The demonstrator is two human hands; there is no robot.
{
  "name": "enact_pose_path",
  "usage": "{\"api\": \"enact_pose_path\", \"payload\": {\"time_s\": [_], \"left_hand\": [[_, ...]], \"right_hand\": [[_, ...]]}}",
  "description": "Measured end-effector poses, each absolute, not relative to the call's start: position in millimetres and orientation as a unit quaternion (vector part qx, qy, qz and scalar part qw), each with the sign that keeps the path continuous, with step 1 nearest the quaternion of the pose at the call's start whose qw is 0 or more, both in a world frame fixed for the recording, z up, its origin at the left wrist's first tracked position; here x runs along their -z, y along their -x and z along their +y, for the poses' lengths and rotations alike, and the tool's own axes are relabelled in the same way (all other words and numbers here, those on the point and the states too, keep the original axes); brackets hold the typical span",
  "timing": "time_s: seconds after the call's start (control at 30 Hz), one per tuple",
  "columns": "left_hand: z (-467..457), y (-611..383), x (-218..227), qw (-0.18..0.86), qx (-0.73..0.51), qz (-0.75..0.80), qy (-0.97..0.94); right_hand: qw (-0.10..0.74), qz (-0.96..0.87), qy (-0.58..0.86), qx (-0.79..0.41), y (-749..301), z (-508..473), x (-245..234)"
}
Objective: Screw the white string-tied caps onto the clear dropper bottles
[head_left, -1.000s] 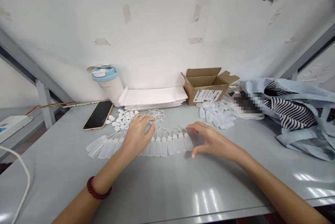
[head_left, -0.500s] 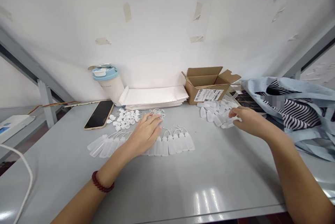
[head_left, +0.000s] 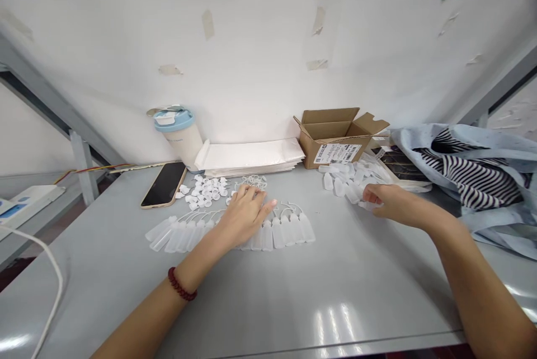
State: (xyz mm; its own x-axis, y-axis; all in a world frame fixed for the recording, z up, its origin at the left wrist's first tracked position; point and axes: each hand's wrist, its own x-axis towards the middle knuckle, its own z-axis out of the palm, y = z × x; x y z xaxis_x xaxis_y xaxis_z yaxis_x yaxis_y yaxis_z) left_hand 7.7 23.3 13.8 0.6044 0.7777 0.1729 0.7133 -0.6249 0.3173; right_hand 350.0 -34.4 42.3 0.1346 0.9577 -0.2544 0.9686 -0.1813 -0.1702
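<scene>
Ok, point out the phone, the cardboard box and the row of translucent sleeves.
Phone (head_left: 164, 184): head view, middle of its dark screen.
Cardboard box (head_left: 309, 152): head view, brown front wall beside the label.
Row of translucent sleeves (head_left: 287, 230): head view, one sleeve's body near the right end.

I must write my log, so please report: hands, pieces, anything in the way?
Left hand over row of translucent pieces, blocking view of its middle. Right hand at loose pile, grip unclear.

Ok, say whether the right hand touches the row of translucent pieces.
Apart: the head view shows grey tabletop between the right hand and the row of pieces.
</scene>
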Motion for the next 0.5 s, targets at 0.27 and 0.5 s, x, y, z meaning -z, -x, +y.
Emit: {"api": "enact_pose_path", "payload": {"time_s": [0.27, 0.5], "left_hand": [[23, -7, -13, 0.104, -0.168, 0.416, -0.888], [26, -9, -13, 0.113, -0.162, 0.433, -0.879]], "right_hand": [[-0.043, 0.71, -0.675, 0.196, -338, -44, -49], [-0.087, 0.739, -0.639, 0.194, -314, -51, -50]]}}
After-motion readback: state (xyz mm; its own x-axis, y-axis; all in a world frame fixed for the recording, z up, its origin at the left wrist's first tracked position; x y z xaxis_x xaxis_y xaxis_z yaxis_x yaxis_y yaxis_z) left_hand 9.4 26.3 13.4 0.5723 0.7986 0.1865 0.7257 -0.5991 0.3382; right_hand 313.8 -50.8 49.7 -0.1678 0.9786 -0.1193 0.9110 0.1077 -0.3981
